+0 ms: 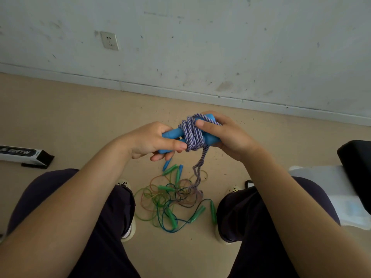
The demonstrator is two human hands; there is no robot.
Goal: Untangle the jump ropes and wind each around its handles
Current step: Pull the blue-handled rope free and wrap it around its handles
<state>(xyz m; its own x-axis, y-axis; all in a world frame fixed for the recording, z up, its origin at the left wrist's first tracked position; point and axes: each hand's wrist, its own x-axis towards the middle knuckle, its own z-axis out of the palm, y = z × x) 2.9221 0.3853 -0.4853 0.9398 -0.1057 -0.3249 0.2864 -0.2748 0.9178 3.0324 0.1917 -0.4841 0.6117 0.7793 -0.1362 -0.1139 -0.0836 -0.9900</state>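
Observation:
Two blue handles (172, 135) lie side by side in my hands, with a purple-and-white braided rope (192, 134) wound several times round their middle. My left hand (149, 140) grips the handles' left ends, its index finger stretched out to the coil. My right hand (225, 133) grips the right ends, thumb pressed on the coil. A loose tail of the braided rope (198, 173) hangs down to the floor. Below, between my feet, a tangle of thin green, blue and orange ropes (172, 199) with green handles (197, 214) and small blue handles (167, 164) lies on the floor.
I sit with dark-trousered knees on either side of the tangle. A white and black box (24, 155) lies on the floor at the left. A black object (355, 163) on white cloth (329, 181) sits at the right. A phone (249, 184) lies by my right shoe.

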